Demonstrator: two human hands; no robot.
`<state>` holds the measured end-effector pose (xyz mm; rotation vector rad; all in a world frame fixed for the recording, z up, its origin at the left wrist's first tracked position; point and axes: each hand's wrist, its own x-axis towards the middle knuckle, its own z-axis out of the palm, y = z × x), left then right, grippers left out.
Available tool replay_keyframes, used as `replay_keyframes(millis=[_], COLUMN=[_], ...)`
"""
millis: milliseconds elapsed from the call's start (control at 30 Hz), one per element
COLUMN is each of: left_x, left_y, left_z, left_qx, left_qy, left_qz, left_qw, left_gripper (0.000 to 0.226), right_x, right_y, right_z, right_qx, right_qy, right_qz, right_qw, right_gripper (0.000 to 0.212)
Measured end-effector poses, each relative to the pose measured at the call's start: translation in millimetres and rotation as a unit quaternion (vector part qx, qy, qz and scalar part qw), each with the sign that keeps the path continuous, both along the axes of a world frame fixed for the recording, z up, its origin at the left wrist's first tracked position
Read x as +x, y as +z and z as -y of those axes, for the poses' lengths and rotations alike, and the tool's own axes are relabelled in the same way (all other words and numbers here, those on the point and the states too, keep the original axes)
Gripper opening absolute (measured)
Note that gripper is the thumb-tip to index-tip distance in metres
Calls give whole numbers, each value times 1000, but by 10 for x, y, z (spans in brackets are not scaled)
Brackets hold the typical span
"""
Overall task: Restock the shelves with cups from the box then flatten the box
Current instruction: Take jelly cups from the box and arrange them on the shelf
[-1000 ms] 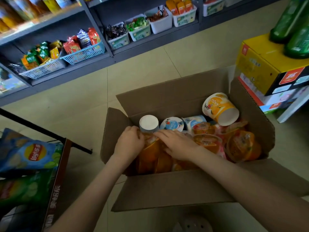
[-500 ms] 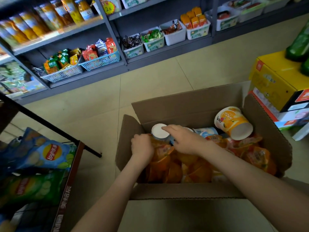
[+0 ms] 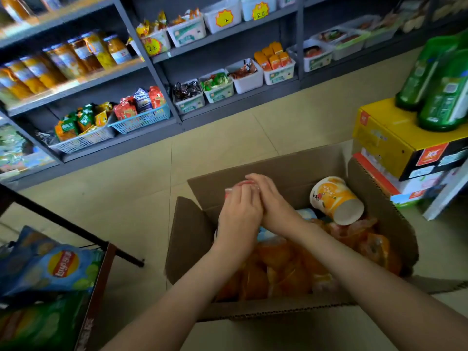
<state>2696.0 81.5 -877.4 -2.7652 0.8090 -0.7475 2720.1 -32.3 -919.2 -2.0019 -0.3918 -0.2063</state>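
An open brown cardboard box (image 3: 395, 224) stands on the floor in front of me, filled with orange fruit cups (image 3: 283, 269). A white and orange paper cup (image 3: 331, 196) lies tilted at the box's back right. My left hand (image 3: 239, 215) and my right hand (image 3: 269, 201) are raised together above the box's back left. Both are wrapped around one cup (image 3: 238, 186); only its pinkish top shows between the fingers. Grey store shelves (image 3: 162, 133) run across the far side.
Baskets and white bins of snacks fill the shelves, with jars on the upper left. A rack of chip bags (image 3: 50, 269) stands at my left. Stacked yellow and white cartons (image 3: 405, 148) with green bottles (image 3: 440, 84) on top stand at the right. Tiled floor lies between box and shelves.
Both hands rose out of the box and came together, lifting a cup from the back left. The view tilted up toward the shelves.
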Motion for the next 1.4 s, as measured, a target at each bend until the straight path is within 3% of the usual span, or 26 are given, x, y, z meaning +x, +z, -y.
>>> replay_keyframes(millis=[67,167,333,467,733,967,1133,1267,1400], left_x=[63,136,182,10,-718,-1313,-1563,-1687,-1750], left_y=[110,279,569,831,1282,1613,1790,1853,1824], left_z=[173,487,1169,1814,2999,3678,4006,4243,4536], left_qx=[-5,-29,-98,-136,-221,-282,-310,-329,-339], left_qy=[-31,-103,-248,-309,-490,-575,-596,-619,-629], left_qz=[32,44,95,92,100,106,86,44,48], left_qw=[999,993,959,937,837,761,736,711,698], left_gripper=[26,33,24,39,36,30,33,43,34], right_x=[-15,-108,-450,-879,-1983,-2790,-3106,-3267,-3345], right_y=[111,333,779,1068,1579,2011,2226,2293,2325], right_z=[157,497,1301,1923,2768,3150,3379,3550,3615], right_qx=[19,23,-11,-51,-159,-173,-191,-242,-272], right_qy=[-53,-142,-257,-340,-515,-586,-609,-601,-648], right_qz=[60,117,108,144,177,155,166,102,66], right_qw=[997,983,960,928,823,776,752,755,709], right_gripper=[55,53,53,54,50,54,57,76,79])
